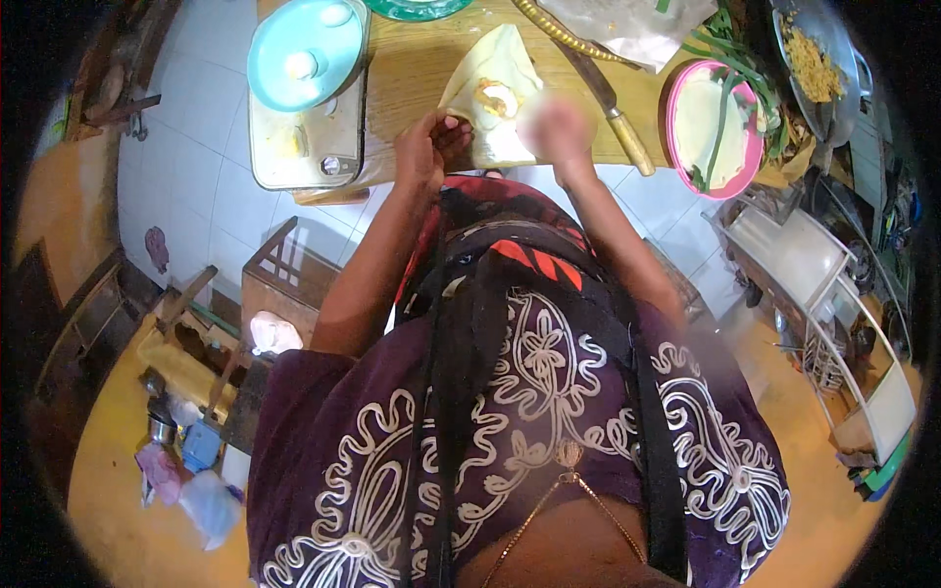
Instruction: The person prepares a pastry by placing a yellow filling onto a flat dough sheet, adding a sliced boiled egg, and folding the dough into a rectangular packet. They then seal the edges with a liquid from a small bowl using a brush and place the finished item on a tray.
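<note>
A thin pale wrapper sheet lies before me on the wooden table, with one corner pointing away. Orange-brown filling and a white piece, seemingly boiled egg, sit on it. My left hand is at the sheet's near left edge, fingers curled; whether they pinch it is unclear. Across from it, my right hand is at the sheet's near right side, its fingers lost in a blur. A knife with a wooden handle lies to the right of that hand.
On the left, a turquoise plate with egg pieces overlaps a cutting board. A pink-rimmed plate holds pale sheets and a green leaf strip at right. Beyond it stands a metal pan containing orange-yellow filling. The wooden table ends near my waist.
</note>
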{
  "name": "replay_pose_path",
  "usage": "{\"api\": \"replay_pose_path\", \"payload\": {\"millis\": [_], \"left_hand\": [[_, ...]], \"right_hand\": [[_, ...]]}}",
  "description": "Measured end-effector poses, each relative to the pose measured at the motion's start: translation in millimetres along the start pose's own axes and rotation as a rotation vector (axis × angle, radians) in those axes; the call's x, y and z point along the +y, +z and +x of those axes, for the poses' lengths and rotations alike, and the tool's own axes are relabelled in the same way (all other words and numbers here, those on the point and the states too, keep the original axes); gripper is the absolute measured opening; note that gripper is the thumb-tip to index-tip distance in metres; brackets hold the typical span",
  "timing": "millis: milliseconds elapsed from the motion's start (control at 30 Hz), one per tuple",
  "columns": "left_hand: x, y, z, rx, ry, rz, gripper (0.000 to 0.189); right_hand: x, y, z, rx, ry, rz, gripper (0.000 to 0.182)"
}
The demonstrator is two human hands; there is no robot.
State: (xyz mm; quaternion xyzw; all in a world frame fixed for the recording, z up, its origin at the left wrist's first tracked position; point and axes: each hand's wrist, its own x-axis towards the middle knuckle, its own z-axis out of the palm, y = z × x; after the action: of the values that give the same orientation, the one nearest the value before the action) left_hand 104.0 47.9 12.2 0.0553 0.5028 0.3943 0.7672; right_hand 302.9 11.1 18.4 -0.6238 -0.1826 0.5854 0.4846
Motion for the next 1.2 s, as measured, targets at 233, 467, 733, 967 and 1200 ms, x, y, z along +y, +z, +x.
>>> {"api": "replay_pose_path", "payload": {"millis": [233,467,733,967,1200], "left_hand": [[23,30,-1,0.179,0.599,0.914,0.019],[41,55,51,-0.058,1.065,1.633,0.022],[49,62,70,-0.001,1.043,1.614,0.017],[68,37,72,0.115,1.177,1.544,0.012],[34,31,11,-0.221,1.235,1.509,0.014]], "right_hand": [[-11,-19,4,0.144,-0.102,-0.207,0.021],[-46,-12,29,0.129,-0.627,-0.881,0.019],[-49,4,54,0.091,-0.805,-1.232,0.012],[-55,-8,60,0.25,-0.534,-1.114,0.014],[-44,-25,33,0.167,-0.806,-1.057,0.015]]}}
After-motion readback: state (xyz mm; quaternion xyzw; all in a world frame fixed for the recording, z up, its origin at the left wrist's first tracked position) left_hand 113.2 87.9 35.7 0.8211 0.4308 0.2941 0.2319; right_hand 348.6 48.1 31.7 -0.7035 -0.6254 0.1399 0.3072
